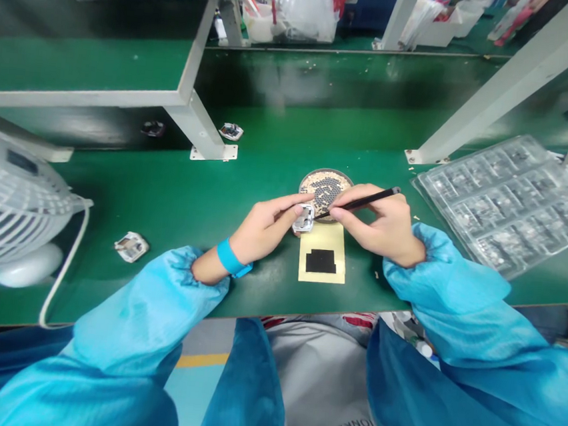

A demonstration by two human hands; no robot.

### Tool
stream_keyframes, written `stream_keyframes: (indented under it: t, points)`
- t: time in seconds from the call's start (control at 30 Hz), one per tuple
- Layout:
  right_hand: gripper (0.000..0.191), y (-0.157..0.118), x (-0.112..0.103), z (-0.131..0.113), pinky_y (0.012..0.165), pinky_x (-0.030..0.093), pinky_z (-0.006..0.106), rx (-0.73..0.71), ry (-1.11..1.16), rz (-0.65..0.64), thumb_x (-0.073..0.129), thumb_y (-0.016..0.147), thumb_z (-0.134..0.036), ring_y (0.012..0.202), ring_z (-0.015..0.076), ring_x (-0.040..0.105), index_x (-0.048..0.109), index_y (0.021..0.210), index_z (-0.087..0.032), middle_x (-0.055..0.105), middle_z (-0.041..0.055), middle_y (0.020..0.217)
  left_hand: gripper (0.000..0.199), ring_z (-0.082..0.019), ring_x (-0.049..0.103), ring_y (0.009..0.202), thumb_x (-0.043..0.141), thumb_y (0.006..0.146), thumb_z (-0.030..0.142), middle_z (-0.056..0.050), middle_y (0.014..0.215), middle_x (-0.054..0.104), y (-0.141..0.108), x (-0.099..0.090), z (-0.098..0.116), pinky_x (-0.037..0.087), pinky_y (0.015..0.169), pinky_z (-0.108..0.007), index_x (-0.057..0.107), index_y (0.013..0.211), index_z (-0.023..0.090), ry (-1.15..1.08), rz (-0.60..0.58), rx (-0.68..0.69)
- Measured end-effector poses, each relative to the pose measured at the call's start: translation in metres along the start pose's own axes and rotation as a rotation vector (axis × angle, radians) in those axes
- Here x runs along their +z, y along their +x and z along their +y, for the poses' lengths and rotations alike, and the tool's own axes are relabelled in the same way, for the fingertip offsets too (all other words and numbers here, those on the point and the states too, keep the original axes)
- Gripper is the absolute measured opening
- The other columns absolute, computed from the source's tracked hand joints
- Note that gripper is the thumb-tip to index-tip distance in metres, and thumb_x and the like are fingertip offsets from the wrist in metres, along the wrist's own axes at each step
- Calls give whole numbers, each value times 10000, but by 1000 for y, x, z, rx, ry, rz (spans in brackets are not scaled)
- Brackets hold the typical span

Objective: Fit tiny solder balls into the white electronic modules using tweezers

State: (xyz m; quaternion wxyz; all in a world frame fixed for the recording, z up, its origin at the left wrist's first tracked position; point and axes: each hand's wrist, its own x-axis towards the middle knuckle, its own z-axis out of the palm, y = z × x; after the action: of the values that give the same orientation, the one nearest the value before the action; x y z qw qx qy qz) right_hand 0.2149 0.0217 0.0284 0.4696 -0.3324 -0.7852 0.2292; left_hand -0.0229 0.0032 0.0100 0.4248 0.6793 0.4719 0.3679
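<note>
My left hand pinches a small white-and-metal component between thumb and fingers, and a blue wristband circles that wrist. My right hand grips a slim black pen-like tool, whose tip points at the component and lies very close to it. Just behind both hands sits a round dish of pale granules with a dark patch of small beads at its centre. My fingers partly hide its near edge. A yellow card bearing a black square lies on the green mat just below the dish.
A clear plastic blister tray lies to the right, and a white fan stands at the left. Small white parts rest on the green bench. White shelf legs rise beyond the hands. Blue sleeves cover my arms.
</note>
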Motion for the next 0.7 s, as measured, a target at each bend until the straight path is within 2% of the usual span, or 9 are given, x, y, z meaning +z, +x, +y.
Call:
stream_keyframes:
  t: [0.23, 0.37, 0.43, 0.5, 0.6, 0.67, 0.7]
  points:
    - [116, -1, 3, -1, 710, 607, 258, -16, 24, -4, 779, 876, -268, 814, 165, 735, 760, 928, -166, 775, 58, 897, 423, -225, 702, 1151, 558, 1028, 418, -75, 1309, 722, 0, -1, -2, 534, 1004, -304, 710, 1330, 165, 66, 8, 64]
    - [151, 1, 2, 4, 711, 615, 262, 171, 253, -81, 769, 890, -303, 837, 166, 735, 750, 932, -160, 767, 73, 938, 428, -230, 691, 1179, 563, 1022, 423, -79, 1310, 721, 2, -3, -3, 521, 1029, -306, 718, 1317, 154, 68, 27, 48]
    - [166, 4, 0, 10, 780, 628, 285, 262, 418, -148, 775, 887, -311, 900, 178, 742, 741, 929, -154, 764, 78, 969, 433, -237, 682, 1192, 575, 1013, 435, -79, 1308, 722, 3, -6, -4, 506, 1049, -312, 728, 1305, 155, 58, 31, 36]
    - [168, 8, -2, 16, 869, 622, 314, 274, 496, -238, 783, 879, -306, 954, 184, 741, 744, 926, -149, 765, 78, 987, 444, -245, 685, 1163, 591, 997, 459, -79, 1294, 729, 5, -9, -4, 507, 1033, -321, 736, 1296, 165, 55, 33, 14]
    - [194, 11, -4, 19, 908, 601, 330, 255, 485, -411, 766, 890, -321, 949, 179, 731, 750, 944, -136, 761, 81, 983, 478, -222, 695, 950, 606, 971, 498, -68, 1086, 782, 8, -14, -3, 531, 852, -295, 736, 1304, 181, 97, 60, -68]
    - [243, 11, -7, 16, 885, 594, 329, 285, 539, -429, 736, 915, -376, 925, 175, 724, 726, 953, -136, 753, 78, 967, 495, -167, 601, 696, 621, 951, 520, -17, 771, 720, 12, -17, -1, 457, 634, -247, 733, 1311, 199, 140, 97, -146]
    - [284, 10, -10, 13, 856, 592, 326, 315, 603, -402, 696, 942, -424, 904, 174, 720, 697, 930, -141, 747, 79, 951, 498, -145, 542, 634, 632, 944, 519, 7, 698, 668, 13, -18, 0, 408, 582, -233, 722, 1328, 215, 137, 106, -189]
